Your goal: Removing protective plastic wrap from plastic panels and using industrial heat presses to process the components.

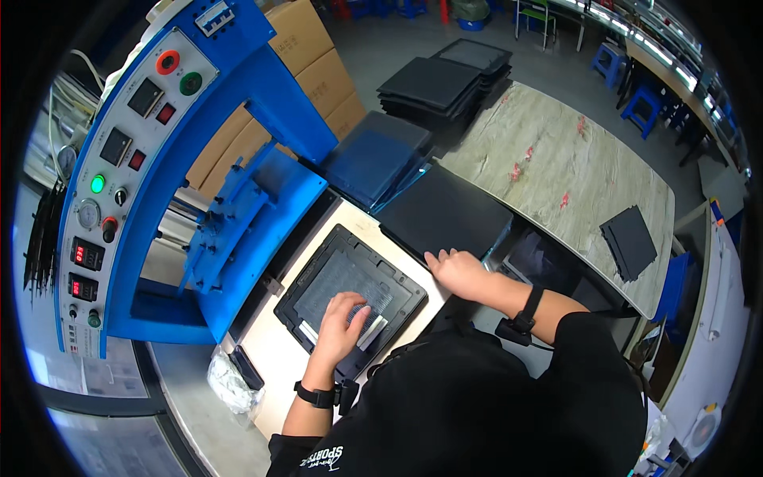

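A black rectangular tray-like mould (413, 298) lies on a pale board in front of me, with a dark grey, finely ribbed panel (334, 278) inside it. Over the near part of that panel is my left hand (340, 327), fingers curved and thumb apart from them; nothing shows in its grasp. Beside its thumb is a short whitish strip (373, 333). My right hand (462, 274) is at the near edge of a stack of flat black sheets (445, 211), fingers spread and bent. Whether its fingertips touch the top sheet I cannot tell.
A blue press (262, 183) with a control panel (119, 171) stands at left. Further black stacks (433, 82) and a bluish stack (377, 155) lie beyond. A marbled table (548, 159) at right bears a small black sheet (630, 242). A plastic bag (232, 381) lies front left.
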`<state>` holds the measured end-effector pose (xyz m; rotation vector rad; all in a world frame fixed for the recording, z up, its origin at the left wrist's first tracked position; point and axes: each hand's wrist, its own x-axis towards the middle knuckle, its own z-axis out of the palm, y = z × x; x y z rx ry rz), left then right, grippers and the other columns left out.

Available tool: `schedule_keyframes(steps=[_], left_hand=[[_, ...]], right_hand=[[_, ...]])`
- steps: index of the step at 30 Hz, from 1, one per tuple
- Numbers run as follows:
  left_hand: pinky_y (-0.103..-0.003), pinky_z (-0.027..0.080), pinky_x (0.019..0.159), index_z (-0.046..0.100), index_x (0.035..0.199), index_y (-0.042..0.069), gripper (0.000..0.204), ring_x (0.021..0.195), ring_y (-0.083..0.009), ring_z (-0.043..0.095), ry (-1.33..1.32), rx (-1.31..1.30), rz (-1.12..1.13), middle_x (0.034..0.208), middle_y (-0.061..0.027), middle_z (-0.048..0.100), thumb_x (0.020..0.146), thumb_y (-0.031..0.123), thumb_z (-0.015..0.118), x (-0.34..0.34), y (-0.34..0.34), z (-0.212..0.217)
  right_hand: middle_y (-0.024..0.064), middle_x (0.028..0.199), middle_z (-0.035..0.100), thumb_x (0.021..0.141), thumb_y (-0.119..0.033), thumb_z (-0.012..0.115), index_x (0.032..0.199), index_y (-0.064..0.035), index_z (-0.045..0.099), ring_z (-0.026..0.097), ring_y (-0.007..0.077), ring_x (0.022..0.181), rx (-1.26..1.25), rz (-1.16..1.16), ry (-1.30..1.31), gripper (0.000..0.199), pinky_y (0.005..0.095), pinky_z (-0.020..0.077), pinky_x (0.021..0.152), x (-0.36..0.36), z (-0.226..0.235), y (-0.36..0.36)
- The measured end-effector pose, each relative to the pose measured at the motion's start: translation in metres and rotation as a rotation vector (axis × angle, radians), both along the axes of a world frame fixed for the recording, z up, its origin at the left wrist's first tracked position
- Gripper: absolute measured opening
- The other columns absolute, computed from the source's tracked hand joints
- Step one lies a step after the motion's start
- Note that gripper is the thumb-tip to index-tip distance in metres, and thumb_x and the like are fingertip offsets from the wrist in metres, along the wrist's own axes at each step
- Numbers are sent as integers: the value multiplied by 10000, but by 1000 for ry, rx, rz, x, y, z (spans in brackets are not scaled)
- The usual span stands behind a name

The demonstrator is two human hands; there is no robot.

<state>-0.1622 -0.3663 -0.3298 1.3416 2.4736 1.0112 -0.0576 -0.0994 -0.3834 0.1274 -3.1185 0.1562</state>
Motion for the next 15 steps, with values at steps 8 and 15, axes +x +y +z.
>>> schedule_keyframes(steps=[8, 15], left_hand=[[-315, 489, 867, 516, 1213, -29, 393, 973, -185, 619, -789, 104, -14, 1050, -132, 646, 961, 272, 520, -3, 45, 1], [-295, 562, 675, 524, 1115, 12, 298, 838, -184, 648, -1503, 359, 81, 1024, -105, 628, 959, 264, 496, -27, 120, -5]], right_hand=[[228, 1002, 647, 736, -82, 585, 1107, 32, 578, 674, 304, 807, -96, 5, 458, 388, 355, 558, 679, 15, 71, 21], [186, 936, 654, 730, -107, 586, 1053, 11, 587, 663, 251, 710, -55, 171, 484, 344, 306, 545, 578, 17, 68, -36]])
